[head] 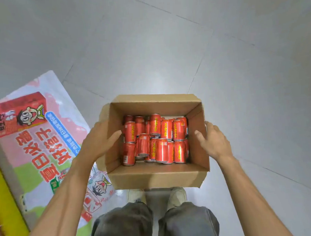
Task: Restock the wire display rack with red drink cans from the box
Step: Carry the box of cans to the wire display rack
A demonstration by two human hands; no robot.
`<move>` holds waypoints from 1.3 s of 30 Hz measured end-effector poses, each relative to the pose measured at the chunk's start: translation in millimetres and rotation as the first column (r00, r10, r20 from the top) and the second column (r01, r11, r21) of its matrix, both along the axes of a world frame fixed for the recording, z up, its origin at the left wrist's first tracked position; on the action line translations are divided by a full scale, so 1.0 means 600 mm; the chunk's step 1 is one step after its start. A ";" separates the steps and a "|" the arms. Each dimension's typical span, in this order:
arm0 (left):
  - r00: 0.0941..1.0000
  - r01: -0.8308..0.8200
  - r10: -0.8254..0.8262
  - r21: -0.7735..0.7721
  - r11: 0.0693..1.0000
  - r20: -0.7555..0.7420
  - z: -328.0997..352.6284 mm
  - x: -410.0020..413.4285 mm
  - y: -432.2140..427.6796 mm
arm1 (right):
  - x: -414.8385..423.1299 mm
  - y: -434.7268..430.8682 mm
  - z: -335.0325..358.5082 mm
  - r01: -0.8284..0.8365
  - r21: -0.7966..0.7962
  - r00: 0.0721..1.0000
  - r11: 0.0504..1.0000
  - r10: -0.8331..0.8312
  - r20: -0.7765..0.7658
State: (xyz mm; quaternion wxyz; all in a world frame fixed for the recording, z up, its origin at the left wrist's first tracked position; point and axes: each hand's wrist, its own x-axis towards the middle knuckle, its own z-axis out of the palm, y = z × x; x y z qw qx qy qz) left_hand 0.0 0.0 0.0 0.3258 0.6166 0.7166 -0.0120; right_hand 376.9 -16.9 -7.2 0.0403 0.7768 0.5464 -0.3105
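An open brown cardboard box [153, 177] sits low in front of me, over the tips of my shoes. Several red drink cans [161, 149] with yellow lettering lie packed inside it on their sides. My left hand [98, 140] grips the box's left wall, thumb inside and fingers on the outer flap. My right hand [213, 140] grips the right wall the same way, thumb inside, fingers over the outer edge. The wire display rack is not in view.
A large printed carton [38, 140] with red, pink and green cartoon graphics lies on the floor to the left, beside a yellow strip [5, 204]. Grey floor tiles [165, 46] stretch ahead and to the right. My legs and shoes [176, 195] are just behind the box.
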 end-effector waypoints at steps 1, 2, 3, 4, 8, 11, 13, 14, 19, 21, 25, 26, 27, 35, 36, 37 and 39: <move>0.999 -0.036 0.035 0.028 0.999 0.030 -0.034 -0.009 -0.004 | -0.004 -0.005 -0.031 0.047 0.052 0.999 0.998 -0.046 -0.018; 0.997 -0.054 0.051 0.045 0.998 0.055 -0.065 -0.016 -0.005 | -0.004 -0.008 -0.062 0.099 0.092 0.995 0.991 -0.097 -0.034; 0.995 -0.071 0.066 0.063 0.995 0.081 -0.093 -0.020 -0.004 | -0.004 -0.010 -0.094 0.131 0.142 0.991 0.981 -0.124 -0.057; 0.988 -0.116 0.108 0.066 0.991 0.108 -0.114 -0.020 -0.006 | -0.006 -0.013 -0.116 0.171 0.162 0.983 0.972 -0.157 -0.098; 0.909 -0.385 0.353 0.123 0.915 0.222 -0.207 -0.020 -0.014 | 0.019 -0.015 -0.187 0.347 0.236 0.901 0.908 -0.253 -0.351; 0.869 -0.466 0.431 0.109 0.878 0.242 -0.242 -0.024 -0.013 | 0.044 -0.012 -0.228 0.515 0.105 0.737 0.851 -0.377 -0.561; 0.884 -0.452 0.421 0.142 0.881 0.203 -0.247 -0.022 -0.013 | 0.052 -0.013 -0.246 0.504 0.128 0.759 0.854 -0.367 -0.538; 0.899 -0.430 0.404 0.170 0.887 0.169 -0.248 -0.020 -0.013 | 0.054 -0.012 -0.252 0.492 0.152 0.777 0.857 -0.354 -0.520; 0.927 -0.375 0.362 0.259 0.890 0.100 -0.247 -0.014 -0.018 | 0.056 -0.014 -0.274 0.476 0.194 0.812 0.858 -0.344 -0.471; 0.933 -0.361 0.350 0.280 0.890 0.089 -0.247 -0.015 -0.020 | 0.056 -0.016 -0.277 0.483 0.190 0.807 0.855 -0.350 -0.476; 0.920 -0.390 0.379 0.273 0.879 0.094 -0.236 -0.012 -0.022 | 0.060 -0.025 -0.276 0.509 0.194 0.789 0.838 -0.365 -0.494; 0.919 -0.393 0.382 0.271 0.878 0.097 -0.234 -0.013 -0.022 | 0.059 -0.030 -0.274 0.510 0.192 0.786 0.838 -0.365 -0.499; 0.919 -0.394 0.382 0.269 0.879 0.098 -0.232 -0.013 -0.022 | 0.059 -0.033 -0.270 0.518 0.186 0.778 0.835 -0.369 -0.508; 0.915 -0.404 0.390 0.240 0.883 0.107 -0.175 0.002 -0.007 | 0.060 -0.050 -0.213 0.590 0.144 0.723 0.794 -0.441 -0.531; 0.911 -0.412 0.398 0.225 0.883 0.106 -0.163 0.000 -0.007 | 0.061 -0.049 -0.197 0.595 0.143 0.723 0.791 -0.449 -0.526; 0.906 -0.423 0.410 0.214 0.881 0.103 -0.150 -0.003 -0.009 | 0.060 -0.049 -0.175 0.594 0.142 0.726 0.792 -0.452 -0.518; 0.894 -0.448 0.429 0.208 0.870 0.130 -0.104 -0.001 -0.010 | 0.061 -0.046 -0.124 0.594 0.149 0.734 0.790 -0.457 -0.501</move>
